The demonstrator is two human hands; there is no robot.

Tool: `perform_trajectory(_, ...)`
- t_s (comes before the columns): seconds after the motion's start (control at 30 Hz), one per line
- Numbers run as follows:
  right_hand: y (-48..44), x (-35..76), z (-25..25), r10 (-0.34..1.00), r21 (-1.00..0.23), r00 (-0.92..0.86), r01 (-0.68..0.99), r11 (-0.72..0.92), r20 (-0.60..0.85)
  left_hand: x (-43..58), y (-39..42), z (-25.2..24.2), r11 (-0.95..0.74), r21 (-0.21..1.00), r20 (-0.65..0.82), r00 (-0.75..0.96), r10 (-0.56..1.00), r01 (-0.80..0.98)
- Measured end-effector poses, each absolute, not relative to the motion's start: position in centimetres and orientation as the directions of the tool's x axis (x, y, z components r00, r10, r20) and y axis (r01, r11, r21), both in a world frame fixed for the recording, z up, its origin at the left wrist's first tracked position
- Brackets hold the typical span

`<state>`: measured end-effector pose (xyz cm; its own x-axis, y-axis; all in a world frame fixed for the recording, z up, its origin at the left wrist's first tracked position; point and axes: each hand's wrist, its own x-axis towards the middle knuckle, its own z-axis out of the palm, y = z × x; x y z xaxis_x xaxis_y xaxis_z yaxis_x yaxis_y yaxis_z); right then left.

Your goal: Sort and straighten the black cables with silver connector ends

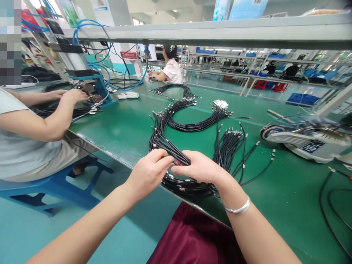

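A bundle of black cables with small metal ends runs into my right hand, whose fingers are wrapped round it. Close beside it, my left hand has its thumb and fingers pinched together against the bundle; what lies between the fingertips is hidden. Below both hands, more black cables lie along the table's front edge. Just right of my right hand is another pile of cables with metal tips, a few of them splayed out toward the right.
On the green table, further cable bundles curve behind my hands, near white gloves. A grey-white machine stands at right. At left a co-worker sits on a blue stool at a press. A shelf spans above.
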<state>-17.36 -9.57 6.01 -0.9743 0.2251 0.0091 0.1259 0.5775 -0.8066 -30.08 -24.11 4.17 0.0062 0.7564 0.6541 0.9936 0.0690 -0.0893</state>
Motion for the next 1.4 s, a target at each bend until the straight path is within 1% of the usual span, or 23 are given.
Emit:
perform_trajectory(0.1, -9.7, -17.7, 5.5, 0.192, -0.845, -0.981, 0.097, 0.526, 0.007, -29.8, -24.3, 3.3, -0.008, 0.014, 0.654, -0.003, 0.757, 1.0)
perform_trajectory(0.2, -9.6, -17.7, 5.3, 0.165, -0.919, -0.983, 0.139, 0.369, -0.083, -29.7, -25.7, 2.3, 0.001, 0.124, 0.712, -0.09, 0.696, 0.992)
perform_trajectory(0.27, -9.6, -17.6, 5.6, 0.167, -0.943, -0.975, 0.189, 0.275, -0.147, -29.6, -27.0, 1.4, 0.019, 0.143, 0.717, -0.117, 0.687, 0.99)
perform_trajectory(0.3, -9.6, -17.6, 5.7, 0.174, -0.942, -0.972, 0.201, 0.27, -0.157, -29.5, -27.6, 1.0, 0.014, 0.132, 0.701, -0.104, 0.706, 0.991)
perform_trajectory(0.4, -9.7, -17.5, 6.1, 0.2, -0.911, -0.97, 0.205, 0.358, -0.14, -29.1, -28.6, -0.5, -0.028, 0.058, 0.632, -0.015, 0.775, 0.998)
perform_trajectory(0.47, -9.9, -17.4, 6.3, 0.214, -0.892, -0.965, 0.225, 0.392, -0.149, -28.9, -28.5, -1.3, -0.019, 0.014, 0.625, 0.006, 0.78, 1.0)
perform_trajectory(0.6, -10.0, -17.4, 6.1, 0.214, -0.895, -0.963, 0.235, 0.38, -0.162, -29.3, -27.8, -2.3, -0.003, -0.05, 0.626, 0.034, 0.779, 0.999)
perform_trajectory(0.73, -10.0, -17.5, 6.1, 0.203, -0.901, -0.97, 0.207, 0.382, -0.137, -30.0, -27.7, -2.5, -0.065, -0.125, 0.602, 0.128, 0.788, 0.99)
perform_trajectory(0.87, -10.1, -17.5, 6.3, 0.204, -0.891, -0.97, 0.206, 0.404, -0.132, -29.9, -27.6, -1.4, -0.091, -0.12, 0.544, 0.142, 0.827, 0.989)
perform_trajectory(1.03, -10.2, -17.5, 6.5, 0.21, -0.882, -0.966, 0.229, 0.412, -0.152, -29.7, -26.4, 1.8, -0.095, 0.016, 0.38, 0.082, 0.921, 0.995)
perform_trajectory(1.1, -10.2, -17.5, 6.4, 0.232, -0.871, -0.966, 0.213, 0.443, -0.118, -29.9, -25.8, 2.9, -0.101, 0.052, 0.349, 0.076, 0.934, 0.994)
perform_trajectory(1.17, -10.1, -17.5, 6.3, 0.235, -0.855, -0.97, 0.178, 0.488, -0.067, -30.3, -25.2, 3.6, -0.099, 0.062, 0.359, 0.071, 0.931, 0.993)
perform_trajectory(1.27, -10.0, -17.5, 6.0, 0.199, -0.834, -0.978, 0.162, 0.528, -0.063, -31.4, -24.8, 3.6, -0.12, 0.037, 0.408, 0.095, 0.908, 0.992)
perform_trajectory(1.4, -9.9, -17.6, 5.9, 0.185, -0.846, -0.969, 0.232, 0.479, -0.162, -34.5, -25.2, 2.8, -0.155, -0.102, 0.406, 0.183, 0.895, 0.983)
